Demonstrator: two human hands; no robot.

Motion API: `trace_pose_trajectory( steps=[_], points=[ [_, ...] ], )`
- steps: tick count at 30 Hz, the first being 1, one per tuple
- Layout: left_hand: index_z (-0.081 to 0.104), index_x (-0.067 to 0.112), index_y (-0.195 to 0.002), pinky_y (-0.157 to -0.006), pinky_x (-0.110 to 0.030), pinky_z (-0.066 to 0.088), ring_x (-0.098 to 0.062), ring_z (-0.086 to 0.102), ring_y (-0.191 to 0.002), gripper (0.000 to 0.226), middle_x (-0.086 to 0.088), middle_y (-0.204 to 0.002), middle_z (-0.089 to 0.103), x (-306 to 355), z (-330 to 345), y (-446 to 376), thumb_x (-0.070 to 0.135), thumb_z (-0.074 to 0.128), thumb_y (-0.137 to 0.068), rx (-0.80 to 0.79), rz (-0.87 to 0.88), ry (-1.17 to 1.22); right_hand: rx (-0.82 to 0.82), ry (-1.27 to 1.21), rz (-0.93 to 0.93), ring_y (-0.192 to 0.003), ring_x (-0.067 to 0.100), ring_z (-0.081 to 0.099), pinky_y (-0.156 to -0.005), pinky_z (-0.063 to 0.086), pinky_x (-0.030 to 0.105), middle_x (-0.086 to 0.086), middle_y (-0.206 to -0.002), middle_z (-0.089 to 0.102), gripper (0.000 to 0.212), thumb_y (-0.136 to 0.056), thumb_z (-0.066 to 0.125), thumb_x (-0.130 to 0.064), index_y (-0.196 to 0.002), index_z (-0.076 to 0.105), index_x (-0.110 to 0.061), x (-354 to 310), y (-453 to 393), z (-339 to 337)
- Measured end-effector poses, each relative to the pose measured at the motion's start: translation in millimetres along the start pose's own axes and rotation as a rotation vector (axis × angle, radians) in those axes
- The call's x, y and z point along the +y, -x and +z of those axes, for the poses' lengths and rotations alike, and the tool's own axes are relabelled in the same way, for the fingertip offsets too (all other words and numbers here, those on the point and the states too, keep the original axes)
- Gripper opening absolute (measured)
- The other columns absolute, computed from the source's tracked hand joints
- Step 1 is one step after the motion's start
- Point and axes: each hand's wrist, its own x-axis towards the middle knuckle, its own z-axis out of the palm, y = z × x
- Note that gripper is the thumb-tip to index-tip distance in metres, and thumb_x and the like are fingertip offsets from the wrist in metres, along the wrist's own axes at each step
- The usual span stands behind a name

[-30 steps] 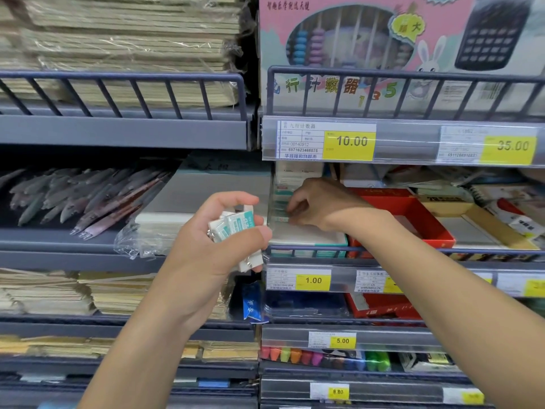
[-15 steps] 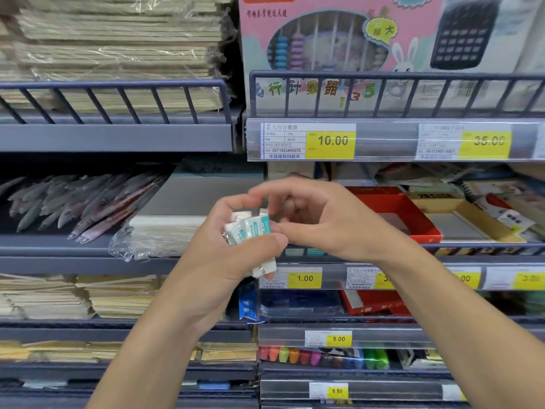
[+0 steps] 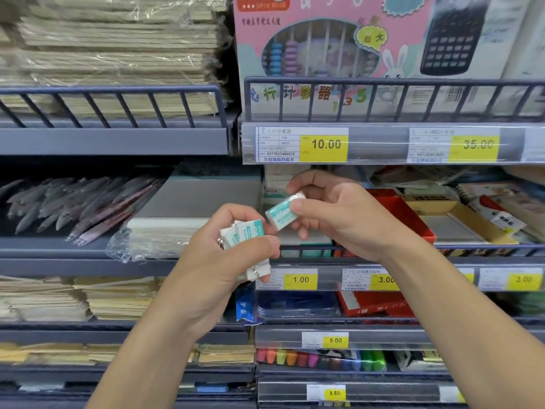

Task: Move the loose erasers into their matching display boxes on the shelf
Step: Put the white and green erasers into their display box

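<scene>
My left hand (image 3: 218, 270) holds a bundle of several small erasers (image 3: 241, 234), white with teal sleeves, in front of the middle shelf. My right hand (image 3: 339, 216) pinches one single eraser (image 3: 281, 211) of the same kind between thumb and fingers, just right of and above the bundle. Behind both hands a white and teal display box (image 3: 306, 242) sits on the shelf above the 1.00 price tag (image 3: 300, 279); my hands hide most of it.
A red display box (image 3: 407, 215) and a yellow one (image 3: 472, 222) stand to the right on the same shelf. Pens (image 3: 73, 205) and a plastic-wrapped pack (image 3: 153, 234) lie to the left. A dark rail (image 3: 472, 247) fronts the shelf. An abacus box (image 3: 324, 54) stands above.
My right hand came back from the display box to the bundle, took one eraser from it and now holds it slightly apart. The view shifted a little.
</scene>
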Motion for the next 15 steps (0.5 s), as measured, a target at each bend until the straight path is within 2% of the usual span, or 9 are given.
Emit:
trace_pose_trajectory(
  steps=[3,6,8,10,12,15],
  points=[
    [0.072,0.029,-0.088,-0.057,-0.027,0.054,-0.016,0.072,-0.08,0.032,-0.002,-0.099,0.078,-1,-1,-1,0.028,0.087,-0.06,0.022,-0.001,0.001,0.079,-0.05,0.054,-0.073,0.02,0.063,-0.061,0.052,0.027,0.015,-0.09,0.072,0.021,-0.09,0.067,-0.002,-0.111,0.061,-0.001,-1,0,-1],
    [0.072,0.03,-0.089,-0.058,-0.027,0.055,-0.015,0.072,-0.078,0.033,-0.001,-0.099,0.078,-1,-4,-3,0.029,0.088,-0.059,0.05,0.004,0.004,0.155,-0.094,0.061,-0.084,0.024,0.071,-0.069,0.059,0.03,0.013,-0.091,0.075,0.019,-0.087,0.069,0.001,-0.104,0.062,-0.002,0,-3,-5],
    [0.072,0.03,-0.089,-0.058,-0.026,0.055,-0.015,0.071,-0.077,0.034,0.0,-0.096,0.077,0,-5,-4,0.028,0.088,-0.059,0.059,0.008,0.021,0.199,-0.118,0.05,-0.094,0.032,0.071,-0.084,0.061,0.044,0.01,-0.092,0.073,0.013,-0.085,0.067,0.003,-0.096,0.067,-0.004,1,-5,-8],
    [0.072,0.03,-0.088,-0.057,-0.025,0.054,-0.015,0.07,-0.075,0.034,0.001,-0.094,0.077,1,-7,-5,0.027,0.088,-0.058,0.061,0.012,0.036,0.228,-0.135,0.061,-0.101,0.042,0.069,-0.088,0.058,0.054,0.012,-0.098,0.071,0.017,-0.087,0.065,0.006,-0.092,0.073,-0.008,3,-6,-12],
    [0.072,0.03,-0.087,-0.055,-0.025,0.054,-0.014,0.069,-0.073,0.033,0.0,-0.093,0.076,2,-9,-5,0.026,0.088,-0.058,0.06,0.016,0.045,0.223,-0.114,0.097,-0.103,0.046,0.069,-0.077,0.062,0.047,0.017,-0.108,0.068,0.022,-0.09,0.063,0.006,-0.096,0.077,-0.01,3,-6,-15],
    [0.073,0.03,-0.086,-0.055,-0.025,0.054,-0.013,0.068,-0.072,0.031,0.0,-0.091,0.075,3,-12,-5,0.026,0.087,-0.059,0.057,0.03,0.048,0.231,0.117,0.14,-0.095,0.035,0.074,-0.059,0.056,0.025,0.013,-0.111,0.069,0.023,-0.093,0.065,-0.002,-0.112,0.072,-0.013,-1,-9,-18]
  ],
)
